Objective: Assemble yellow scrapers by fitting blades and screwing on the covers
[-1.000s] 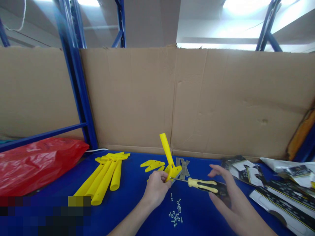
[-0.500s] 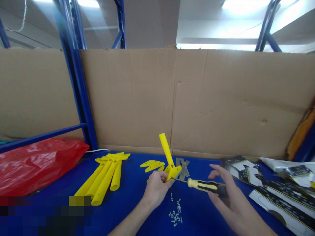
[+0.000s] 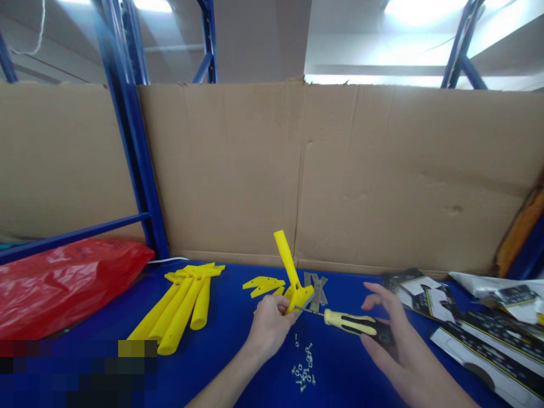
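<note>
Handles (image 3: 182,317), yellow, fan out at nine o'clock from the held one, their bottom-left edge lost in a pixelated patch. Loose yellow plates (image 3: 267,286) lie nearer. The left hand (image 3: 268,328) pinches a yellow handle (image 3: 285,258), seemingly part-assembled; its fingers hide the joint. Unused screws and nuts (image 3: 304,375) sit at six o'clock, metal strips (image 3: 317,292) at three. The right hand (image 3: 406,340) loosely holds a screwdriver (image 3: 351,322).

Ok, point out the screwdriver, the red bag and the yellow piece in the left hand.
Screwdriver (image 3: 348,322): head view, on its handle.
Red bag (image 3: 80,283): head view, on its crinkled side.
Yellow piece (image 3: 286,258): head view, on its tube.
</note>
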{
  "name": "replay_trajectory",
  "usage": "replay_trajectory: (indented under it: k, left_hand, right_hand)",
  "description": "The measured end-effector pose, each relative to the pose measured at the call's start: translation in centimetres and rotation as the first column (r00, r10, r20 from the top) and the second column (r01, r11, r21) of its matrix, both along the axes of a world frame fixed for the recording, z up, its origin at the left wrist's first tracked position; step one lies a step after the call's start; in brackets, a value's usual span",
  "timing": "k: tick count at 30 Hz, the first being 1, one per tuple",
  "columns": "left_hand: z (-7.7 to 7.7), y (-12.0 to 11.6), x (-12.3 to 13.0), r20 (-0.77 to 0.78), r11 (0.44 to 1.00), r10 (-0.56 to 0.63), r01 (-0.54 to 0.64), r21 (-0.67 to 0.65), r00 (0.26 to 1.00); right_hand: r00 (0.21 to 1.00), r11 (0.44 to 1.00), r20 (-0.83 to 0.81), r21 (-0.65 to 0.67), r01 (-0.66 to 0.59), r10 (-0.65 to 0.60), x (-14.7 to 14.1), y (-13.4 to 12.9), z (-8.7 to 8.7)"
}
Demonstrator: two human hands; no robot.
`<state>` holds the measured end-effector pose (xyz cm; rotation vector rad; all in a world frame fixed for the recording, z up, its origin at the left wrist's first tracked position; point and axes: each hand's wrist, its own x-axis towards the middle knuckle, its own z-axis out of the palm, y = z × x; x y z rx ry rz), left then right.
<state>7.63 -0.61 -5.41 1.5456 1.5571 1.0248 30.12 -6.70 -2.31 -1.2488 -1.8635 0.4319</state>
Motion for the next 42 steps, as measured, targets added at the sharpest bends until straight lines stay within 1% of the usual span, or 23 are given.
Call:
replay_trajectory:
  k: [3, 5, 9, 12, 15, 17, 19, 23, 26, 28, 30, 34, 38, 40, 42]
  left_hand:
    - [-0.1, 0.1, 0.0, 0.006, 1.000, 0.006, -0.006, -0.002, 1.000]
    - [-0.1, 0.1, 0.0, 0.009, 1.000, 0.002, -0.001, -0.007, 1.000]
    - [-0.2, 0.1, 0.0, -0.001, 1.000, -0.004, 0.004, 0.005, 1.000]
    - [-0.3, 0.1, 0.0, -0.013, 1.000, 0.013, -0.013, 0.015, 1.000]
    - [-0.5, 0.3, -0.1, -0.014, 1.000, 0.009, -0.009, 0.016, 1.000]
    - [-0.6, 0.4, -0.1, -0.016, 1.000, 0.002, -0.002, 0.015, 1.000]
    - [-0.7, 0.5, -0.1, -0.025, 1.000, 0.007, -0.006, 0.013, 1.000]
    - [-0.9, 0.6, -0.2, -0.034, 1.000, 0.008, -0.007, 0.014, 0.999]
    - [-1.1, 0.6, -0.2, -0.038, 1.000, 0.008, -0.007, 0.028, 0.999]
    - [-1.1, 0.6, -0.2, -0.038, 0.999, 0.015, -0.014, 0.033, 0.999]
    - [-1.1, 0.6, -0.2, -0.037, 0.999, 0.022, -0.021, 0.029, 0.999]
    - [-1.1, 0.7, -0.3, -0.037, 1.000, 0.018, -0.017, 0.026, 0.999]
    - [-1.1, 0.7, -0.3, -0.030, 1.000, 0.007, -0.006, 0.023, 1.000]
    - [-1.2, 0.7, -0.3, -0.024, 1.000, 0.008, -0.008, 0.021, 1.000]
    - [-1.3, 0.8, -0.2, -0.020, 1.000, 0.015, -0.014, 0.020, 1.000]
  right_hand:
    - [0.998, 0.999, -0.035, -0.003, -0.047, 0.047, 0.1, 0.1, -0.2]
    - [0.999, 0.999, -0.042, -0.024, -0.025, 0.024, 0.1, 0.2, -0.2]
    - [0.997, 0.994, -0.072, -0.106, 0.013, -0.020, -0.3, 0.3, 0.0]
    - [0.993, 0.997, -0.116, -0.072, 0.014, -0.022, -0.5, 0.0, 0.2]
    - [0.991, 1.000, -0.134, -0.028, -0.007, 0.003, -0.4, -0.3, -0.1]
    - [0.992, 0.998, -0.121, -0.040, -0.040, 0.035, -0.3, -0.3, -0.3]
    - [0.993, 0.996, -0.112, -0.071, -0.046, 0.038, -0.1, -0.1, -0.5]
    - [0.999, 0.990, -0.026, -0.134, 0.038, -0.042, -0.1, 0.3, -0.4]
    - [0.998, 0.994, 0.035, -0.094, 0.055, -0.052, -0.1, 0.2, -0.1]
    - [0.998, 0.998, 0.037, -0.035, 0.046, -0.045, 0.0, 0.0, 0.1]
    - [0.999, 1.000, 0.042, -0.008, 0.022, -0.022, 0.1, 0.0, 0.1]
    - [0.998, 0.998, 0.058, -0.064, -0.007, 0.011, 0.0, 0.1, 0.0]
    - [0.995, 0.989, 0.081, -0.133, 0.068, -0.057, -0.3, 0.1, 0.1]
    - [0.996, 0.990, 0.074, -0.127, 0.068, -0.059, -0.3, 0.1, 0.2]
    - [0.998, 0.995, 0.060, -0.088, 0.038, -0.033, -0.1, 0.0, 0.1]
